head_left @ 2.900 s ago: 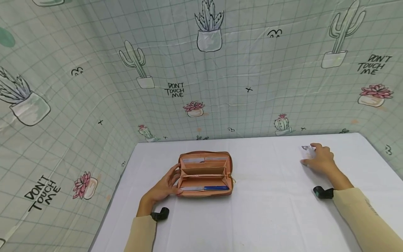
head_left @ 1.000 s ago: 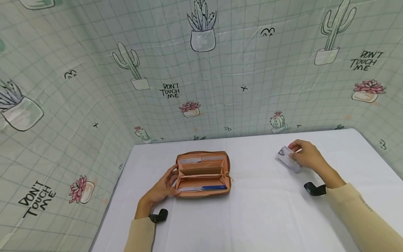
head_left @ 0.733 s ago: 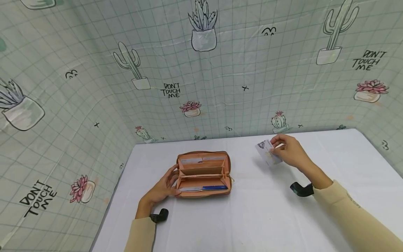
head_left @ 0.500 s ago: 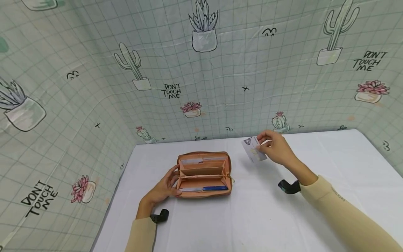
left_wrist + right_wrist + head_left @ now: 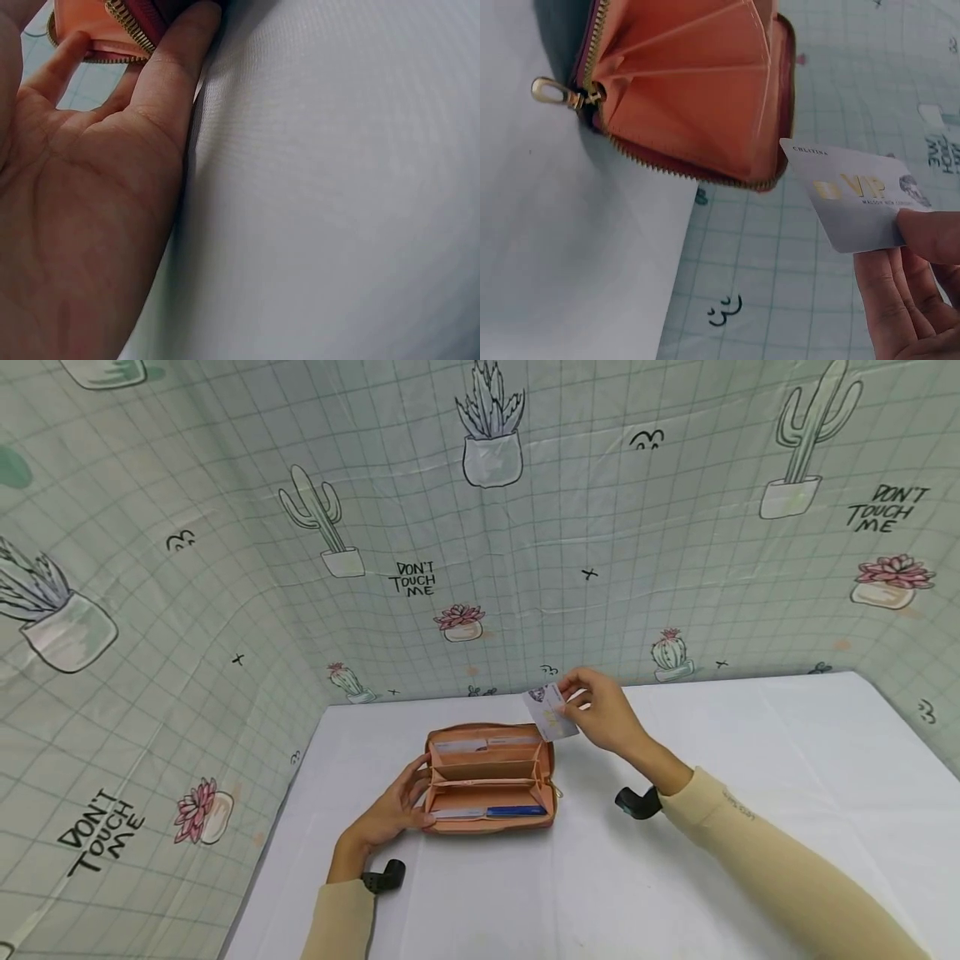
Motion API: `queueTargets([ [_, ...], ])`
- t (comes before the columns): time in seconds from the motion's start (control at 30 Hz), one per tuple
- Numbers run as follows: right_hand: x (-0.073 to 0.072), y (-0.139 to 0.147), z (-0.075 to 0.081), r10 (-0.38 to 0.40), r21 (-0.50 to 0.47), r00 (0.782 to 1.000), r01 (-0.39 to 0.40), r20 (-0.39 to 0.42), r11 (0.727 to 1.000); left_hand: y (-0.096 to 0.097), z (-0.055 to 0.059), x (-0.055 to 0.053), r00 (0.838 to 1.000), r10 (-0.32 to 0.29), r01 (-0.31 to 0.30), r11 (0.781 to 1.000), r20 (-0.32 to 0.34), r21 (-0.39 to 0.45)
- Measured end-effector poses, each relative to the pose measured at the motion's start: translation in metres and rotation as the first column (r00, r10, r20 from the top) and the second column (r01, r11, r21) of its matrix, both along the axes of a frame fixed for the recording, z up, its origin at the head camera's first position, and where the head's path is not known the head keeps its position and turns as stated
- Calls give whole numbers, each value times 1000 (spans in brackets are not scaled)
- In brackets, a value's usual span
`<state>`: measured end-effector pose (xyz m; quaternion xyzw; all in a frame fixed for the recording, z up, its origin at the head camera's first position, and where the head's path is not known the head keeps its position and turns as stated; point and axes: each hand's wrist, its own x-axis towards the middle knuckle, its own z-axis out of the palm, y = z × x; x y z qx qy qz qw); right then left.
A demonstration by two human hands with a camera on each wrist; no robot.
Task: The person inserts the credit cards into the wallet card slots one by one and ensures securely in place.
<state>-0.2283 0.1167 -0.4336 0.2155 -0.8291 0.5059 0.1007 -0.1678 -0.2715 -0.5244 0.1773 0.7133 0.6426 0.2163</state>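
Observation:
An orange zip-around wallet (image 5: pixel 491 777) lies spread wide on the white table, with cards (image 5: pixel 517 811) in its front and back slots. My left hand (image 5: pixel 390 806) holds the wallet by its left edge, thumb at the front corner and fingers farther back. In the left wrist view, the fingers (image 5: pixel 176 64) reach the brass-toothed zipper edge. Between thumb and fingers, my right hand (image 5: pixel 600 710) pinches a silvery card (image 5: pixel 550 713) marked VIP. The card is tilted and overlaps the wallet's back right corner in the head view; the right wrist view shows it beside the wallet's edge.
A gold zipper pull (image 5: pixel 551 90) sticks out at the wallet's right side. White cloth covers the table (image 5: pixel 480 893). Behind and to the left hangs a grid-patterned curtain (image 5: pixel 525 527) printed with cacti. Each wrist wears a black camera (image 5: pixel 637 802).
My right hand picked the card up from the table's far right and carried it left to the wallet's back right corner. My left hand has stayed on the wallet.

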Motion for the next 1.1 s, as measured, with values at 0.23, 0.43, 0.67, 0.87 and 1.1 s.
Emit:
queueTargets([
  [0.23, -2, -22, -5, 42, 34, 998, -41, -47, 999, 0, 1, 1, 1000, 8, -8, 1000, 3, -10],
  [0.43, -5, -33, -13, 70, 116, 993, -59, -95, 992, 1, -1, 0, 1000, -1, 1, 1000, 8, 28],
  [0.67, -8, -41, -15, 124, 191, 981, -94, -152, 977, 0, 0, 0, 1000, 4, -4, 1000, 2, -4],
  [0.87, -8, -46, -15, 154, 273, 977, -109, -150, 956, 0, 1, 0, 1000, 7, -7, 1000, -7, -20],
  [1.1, -10, -51, -17, 197, 346, 964, -125, -181, 930, 0, 2, 0, 1000, 4, -4, 1000, -1, -13],
])
